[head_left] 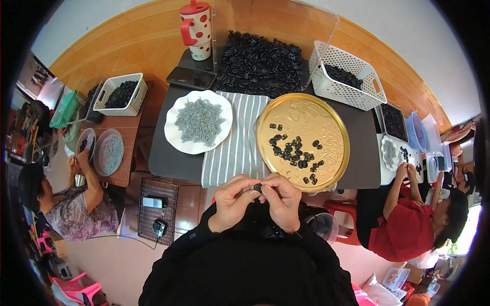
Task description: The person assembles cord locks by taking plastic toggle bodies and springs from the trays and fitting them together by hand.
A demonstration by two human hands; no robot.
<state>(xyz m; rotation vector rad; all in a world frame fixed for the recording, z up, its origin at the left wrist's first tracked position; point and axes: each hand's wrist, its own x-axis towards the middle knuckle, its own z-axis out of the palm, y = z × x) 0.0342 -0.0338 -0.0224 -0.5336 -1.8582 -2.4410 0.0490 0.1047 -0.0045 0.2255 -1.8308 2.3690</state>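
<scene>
Seen from above, a person in black sleeves sits at a dark surface [176,166]. The left hand [232,203] and right hand [280,203] meet in front of the chest, fingertips close together, both pinching one small black piece [258,188] between them, just off the near edge of the surface.

Just beyond the right hand is a round gold tray [326,125] with an embossed pattern. A loose scatter of small black parts [293,152] lies on it, mostly in the middle and toward the near side. A grey cloth [237,127] with white stripes lies left of the tray and partly under it. Left of that, a white wavy-edged plate [171,127] holds a mound of grey screws [200,122].

Along the back, from left to right, are a dark phone [191,77], a red-spotted cup [201,35], a broad heap [260,64] of black pieces and a white basket [352,95] of more.

One co-worker [84,214] sits at the left, another in red [408,224] at the right.
</scene>
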